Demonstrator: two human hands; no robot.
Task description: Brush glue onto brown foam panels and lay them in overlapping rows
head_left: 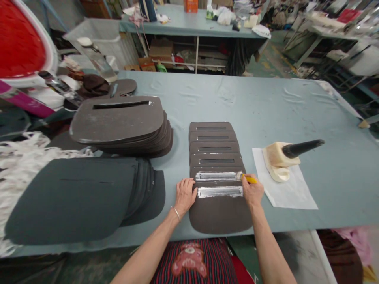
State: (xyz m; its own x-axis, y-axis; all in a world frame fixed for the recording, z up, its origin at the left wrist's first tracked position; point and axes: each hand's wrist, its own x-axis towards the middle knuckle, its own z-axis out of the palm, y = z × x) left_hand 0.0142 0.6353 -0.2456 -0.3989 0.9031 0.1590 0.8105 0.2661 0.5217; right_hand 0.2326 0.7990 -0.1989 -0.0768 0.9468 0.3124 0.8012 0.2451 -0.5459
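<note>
My right hand (253, 191) is closed round a brush with a yellow handle (251, 179). Its bristles touch the right end of a slot on one of the overlapping dark brown panels (220, 215). White paste (217, 176) surrounds that slot and the nearest one; the slots farther back show no white. Fingers spread, my left hand (186, 194) rests at the left edge of the panels and holds nothing. On white paper (296, 197) to the right stands a cream-coloured glue container (276, 156) with a black, tapered spout (303, 148).
At left are a stack of slotted brown panels (118, 118), a pile of dark green-grey panels (74, 197) and white strips (17, 157). A clear bottle (99, 61) stands behind them. Another table (183, 23) with goods lies beyond the blue-green worktable (266, 102).
</note>
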